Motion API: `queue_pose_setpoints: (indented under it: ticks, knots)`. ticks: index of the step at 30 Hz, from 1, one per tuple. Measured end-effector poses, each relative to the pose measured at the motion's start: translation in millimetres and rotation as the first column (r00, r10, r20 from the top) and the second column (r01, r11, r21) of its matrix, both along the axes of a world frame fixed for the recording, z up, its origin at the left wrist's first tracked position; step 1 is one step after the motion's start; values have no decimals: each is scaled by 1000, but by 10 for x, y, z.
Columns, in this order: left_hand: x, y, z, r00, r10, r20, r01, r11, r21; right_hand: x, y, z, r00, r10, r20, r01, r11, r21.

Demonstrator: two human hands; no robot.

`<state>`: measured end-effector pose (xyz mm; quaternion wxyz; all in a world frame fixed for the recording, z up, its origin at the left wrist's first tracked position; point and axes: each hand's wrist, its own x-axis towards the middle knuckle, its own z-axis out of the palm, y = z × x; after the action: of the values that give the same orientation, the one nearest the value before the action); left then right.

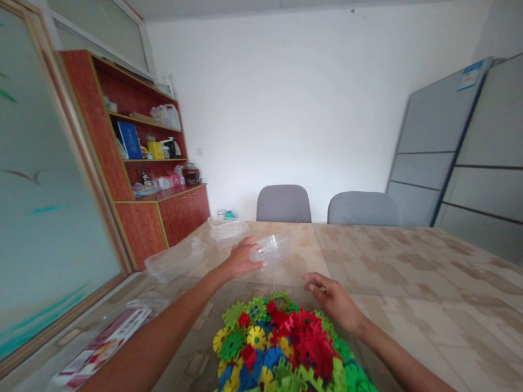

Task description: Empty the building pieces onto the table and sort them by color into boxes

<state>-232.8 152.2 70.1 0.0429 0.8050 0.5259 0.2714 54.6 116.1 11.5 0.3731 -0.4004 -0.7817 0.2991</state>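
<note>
My left hand reaches across the table, its thumb and fingers around the left end of a clear plastic container. Nearer to me lies a heap of toothed plastic building pieces in red, yellow, green and blue. Just beyond the right side of this heap hovers my right hand, fingers loosely bent and apart, with nothing visible in it. Two more clear containers stand on the left: one near the table's left edge and another toward the far edge.
A clear plastic bag with a printed red-and-white label lies beside my left forearm. The patterned table extends to the right. Two grey chairs stand behind it. A reddish cabinet is at the left, a grey fridge at the right.
</note>
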Motion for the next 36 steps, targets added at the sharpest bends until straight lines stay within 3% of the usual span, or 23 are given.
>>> queue_pose_setpoints:
  ticks: [4, 10, 15, 21, 25, 29, 36]
  knots:
    - [-174, 0, -52, 996, -62, 68, 65, 997, -45, -260, 130, 85, 1000, 14, 25, -16, 999, 52]
    - [82, -104, -80, 972, -137, 191, 150, 987, -56, -522, 139, 370, 981, -106, 161, 76, 981, 181]
    - [106, -9, -201, 960, -56, 275, 86, 991, -98, -576, 144, 503, 906, -252, 341, 166, 951, 260]
    - [65, 84, -409, 946, -6, 323, 60, 986, -156, -576, 255, 495, 900, -214, 379, 86, 942, 325]
    - [83, -4, -392, 945, -60, 321, 117, 980, -162, -465, 331, 481, 944, -177, 280, 63, 925, 374]
    - [210, -113, -330, 944, -121, 307, 166, 978, -127, -222, 375, 478, 967, -206, 151, 126, 899, 420]
    - [556, -80, -319, 957, 85, 279, -55, 992, -114, 447, 324, 535, 923, -384, 22, 341, 843, 417]
